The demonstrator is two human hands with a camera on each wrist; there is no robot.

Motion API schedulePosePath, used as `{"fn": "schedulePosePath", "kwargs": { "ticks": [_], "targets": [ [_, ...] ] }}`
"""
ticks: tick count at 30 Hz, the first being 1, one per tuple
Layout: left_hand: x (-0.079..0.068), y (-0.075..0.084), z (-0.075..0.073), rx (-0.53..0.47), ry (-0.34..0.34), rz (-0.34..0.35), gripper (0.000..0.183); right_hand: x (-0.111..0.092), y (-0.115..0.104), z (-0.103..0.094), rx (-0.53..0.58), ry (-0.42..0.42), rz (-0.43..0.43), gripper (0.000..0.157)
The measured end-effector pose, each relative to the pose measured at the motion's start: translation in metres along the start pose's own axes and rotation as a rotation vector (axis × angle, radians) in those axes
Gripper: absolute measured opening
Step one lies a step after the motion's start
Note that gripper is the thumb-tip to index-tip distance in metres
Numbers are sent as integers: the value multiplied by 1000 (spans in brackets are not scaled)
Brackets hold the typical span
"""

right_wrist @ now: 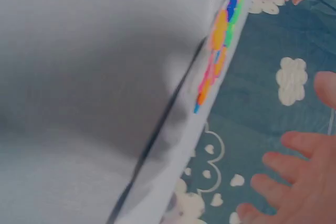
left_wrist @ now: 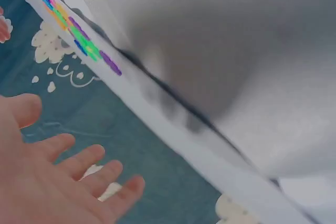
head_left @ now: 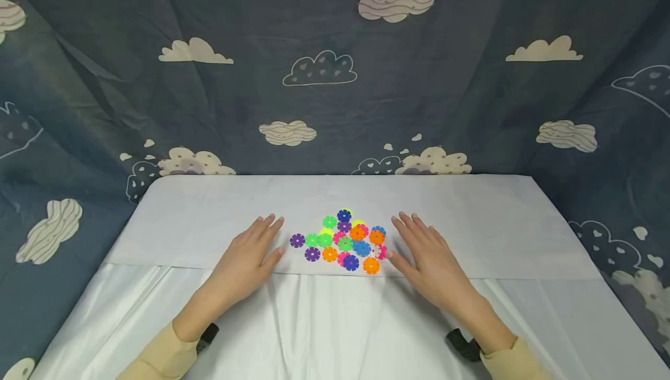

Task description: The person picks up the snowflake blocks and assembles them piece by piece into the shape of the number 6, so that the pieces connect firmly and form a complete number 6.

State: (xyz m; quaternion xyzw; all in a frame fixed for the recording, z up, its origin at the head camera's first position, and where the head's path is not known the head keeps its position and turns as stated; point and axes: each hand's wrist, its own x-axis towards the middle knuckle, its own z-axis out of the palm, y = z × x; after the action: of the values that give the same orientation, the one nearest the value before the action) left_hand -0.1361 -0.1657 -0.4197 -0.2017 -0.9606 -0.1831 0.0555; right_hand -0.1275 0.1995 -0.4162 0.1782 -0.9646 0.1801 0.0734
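Note:
A loose cluster of notched plastic discs lies on the white table. Among them are a purple disc [head_left: 297, 241] at the left, a green disc [head_left: 324, 240], a dark blue disc [head_left: 351, 262] and an orange disc [head_left: 371, 265] at the front. To the left of the cluster is my left hand [head_left: 245, 263], its fingers stretched out and holding nothing. On the other side my right hand [head_left: 437, 263] is likewise spread, with its thumb close to a pink disc [head_left: 382, 252]; whether they touch I cannot tell. Both wrist views show the palms bare.
A white cloth [head_left: 324, 322] covers the near part of the table, below a smooth white strip [head_left: 209, 211]. Behind it hangs a dark blue curtain [head_left: 314, 19] with cloud prints. A black strap [head_left: 463, 345] sits at the right wrist, another strap [head_left: 207, 336] at the left.

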Motion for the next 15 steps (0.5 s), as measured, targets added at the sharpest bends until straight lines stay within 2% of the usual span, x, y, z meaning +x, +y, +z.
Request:
{"fn": "schedulePosePath", "kwargs": {
  "ticks": [3,7,11,15],
  "targets": [
    [7,-5,-1,-141,-35,13,57,7,2,1,100,2,7,66],
    [20,-8,-1,-282,-85,-18,51,18,7,4,245,-20,53,57],
    [35,-13,2,-373,-100,-52,44,33,15,11,355,-53,80,46],
    [46,-20,11,-426,-113,-72,40,47,25,21,415,-99,88,38]
  ]
}}
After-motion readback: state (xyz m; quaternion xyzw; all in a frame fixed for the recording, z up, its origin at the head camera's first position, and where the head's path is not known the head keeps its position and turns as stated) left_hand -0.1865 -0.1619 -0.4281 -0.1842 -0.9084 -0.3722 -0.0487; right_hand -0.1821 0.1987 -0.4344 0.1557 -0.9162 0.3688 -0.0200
